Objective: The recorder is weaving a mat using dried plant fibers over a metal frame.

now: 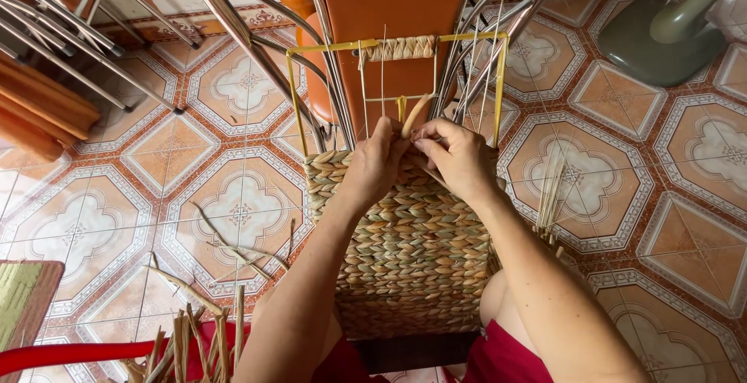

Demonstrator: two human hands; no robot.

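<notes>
Nearest the person, loose dried reeds point(194, 344) lay on the tiled floor point(132, 212). Against the knees stood the half-woven basket point(412, 243), its braid reaching partway up a yellow wire frame point(498, 87). At the top edge, the left hand point(377, 161) was curled shut on the weave, steadying it. The right hand point(459, 157) pinched a pale reed strand point(416, 114) between closed fingertips. A sharp tug could probably snap that dry strand, or slack could leave the row loose; the thin uprights looked easy to bend.
</notes>
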